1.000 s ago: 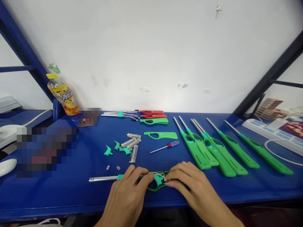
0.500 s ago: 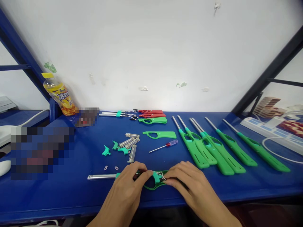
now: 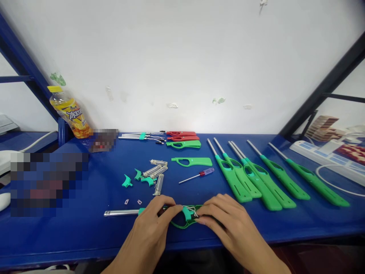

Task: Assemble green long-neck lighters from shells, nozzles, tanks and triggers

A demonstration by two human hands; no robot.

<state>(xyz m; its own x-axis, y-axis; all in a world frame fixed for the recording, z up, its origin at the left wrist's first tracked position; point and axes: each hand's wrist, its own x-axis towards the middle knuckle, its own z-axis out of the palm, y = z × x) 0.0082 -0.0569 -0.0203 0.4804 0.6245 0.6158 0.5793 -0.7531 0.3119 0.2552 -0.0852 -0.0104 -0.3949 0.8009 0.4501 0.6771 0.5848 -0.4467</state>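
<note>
Near the table's front edge lies a long-necked lighter [image 3: 182, 225] with its green shell uncovered and its metal tube [image 3: 121, 213] pointing left. My left hand [image 3: 154, 224] is closed on the front of the shell, thumb and fingers near the trigger opening. A teal trigger [image 3: 187, 214] sits inside the shell, with white wires [image 3: 195, 210] looping beside it. My right hand [image 3: 230, 220] pinches at the wires and a small black part, over the handle end. Its fingers hide most of the handle.
Beyond my hands lie clear fuel tanks [image 3: 159, 184], loose teal triggers [image 3: 127, 181], a screwdriver [image 3: 196, 175] and a green shell half [image 3: 191, 161]. Several assembled green lighters [image 3: 234, 182] lie to the right, by a power strip [image 3: 327, 158]. A drink bottle [image 3: 71, 113] stands back left.
Both hands stay on the lighter with almost the same grip. The left hand and the lighter have shifted very slightly left in the view.
</note>
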